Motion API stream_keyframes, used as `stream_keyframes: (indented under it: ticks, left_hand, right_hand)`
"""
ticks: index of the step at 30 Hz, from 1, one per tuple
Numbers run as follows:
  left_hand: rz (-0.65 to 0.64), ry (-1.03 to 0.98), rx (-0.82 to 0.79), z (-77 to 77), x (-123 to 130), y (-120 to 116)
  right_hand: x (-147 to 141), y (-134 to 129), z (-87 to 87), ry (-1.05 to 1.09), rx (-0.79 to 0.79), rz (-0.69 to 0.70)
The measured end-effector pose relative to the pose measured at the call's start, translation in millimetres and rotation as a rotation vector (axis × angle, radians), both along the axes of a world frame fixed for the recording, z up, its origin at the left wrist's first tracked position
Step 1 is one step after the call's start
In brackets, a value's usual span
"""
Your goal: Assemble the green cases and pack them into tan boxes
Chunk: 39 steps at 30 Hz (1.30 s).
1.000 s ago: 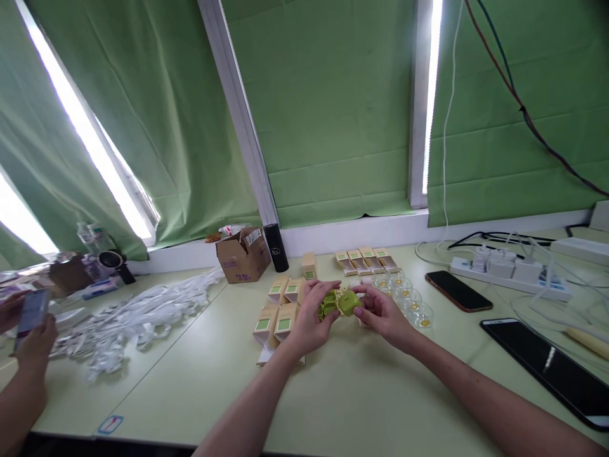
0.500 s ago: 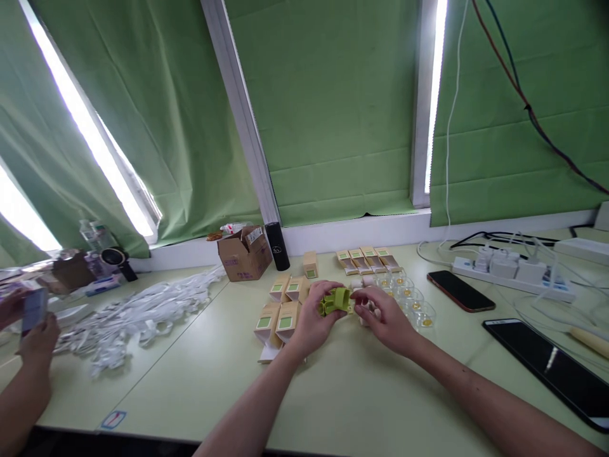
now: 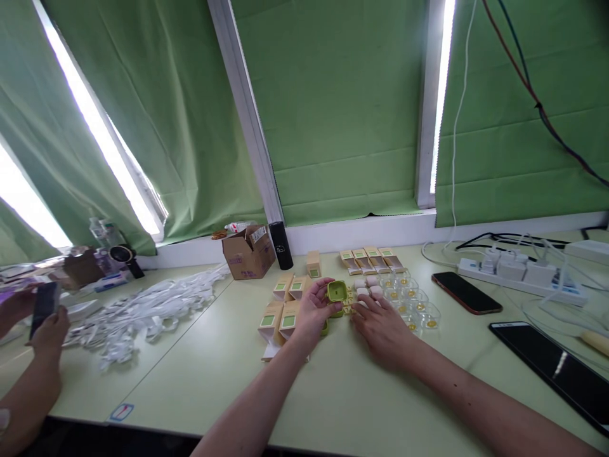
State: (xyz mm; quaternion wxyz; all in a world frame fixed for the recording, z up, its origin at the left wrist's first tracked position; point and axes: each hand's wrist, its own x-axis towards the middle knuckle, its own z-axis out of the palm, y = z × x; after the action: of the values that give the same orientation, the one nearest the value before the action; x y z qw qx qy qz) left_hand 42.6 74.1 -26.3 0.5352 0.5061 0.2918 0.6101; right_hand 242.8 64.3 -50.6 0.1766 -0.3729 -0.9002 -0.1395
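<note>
My left hand (image 3: 313,312) is closed on a small green plastic case (image 3: 337,291), whose hollow, square-cornered inside faces me. Other green parts show below its fingers. Just to the right, my right hand (image 3: 384,327) reaches over a cluster of small pinkish-white blocks (image 3: 375,292), fingers bent down among them. Whatever lies under its fingertips is hidden. Clear round cups with yellow centres (image 3: 420,306) stand in rows right beside that hand. Left of my left hand are kraft paper boxes with green labels (image 3: 288,322), some with open flaps.
More kraft boxes (image 3: 371,259) line up at the back. A cardboard carton (image 3: 249,252) and black bottle (image 3: 281,246) stand by the wall. Phones (image 3: 466,292) and a power strip (image 3: 521,279) lie right. White straps (image 3: 157,311) spread left, near another person's hands (image 3: 50,333) holding a phone.
The green case has turned so its hollow faces up toward me. My right hand has moved from beside the case down onto the white blocks. The view has shifted slightly.
</note>
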Motion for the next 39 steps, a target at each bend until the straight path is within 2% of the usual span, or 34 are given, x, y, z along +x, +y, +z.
stream_keyframes:
  ticks: [10,16,21,30,34,39]
  left_hand:
    - [-0.004,0.008,0.010,-2.3,-0.1,1.8]
    - [0.034,0.015,0.000,1.2,1.4,-1.0]
    - [0.072,0.044,0.005,3.8,1.5,-2.2]
    - [0.108,0.103,0.017,-1.1,-0.9,2.8]
    - [0.116,0.121,0.013,-1.8,-0.9,4.8]
    - [0.147,0.156,0.033,-4.2,-2.1,7.2]
  right_hand:
    - [-6.9,2.5,-6.4,-0.037,0.114,-0.012]
    - [-5.3,3.9,-2.3,-0.012,0.097,-0.002]
    - [-3.3,3.5,1.8,0.127,0.078,0.054]
    - [-4.2,4.0,-3.7,0.395,0.054,0.106]
    - [-3.1,4.0,-2.2,0.542,-0.043,0.152]
    - [-2.3,3.6,2.3,0.876,-0.368,0.203]
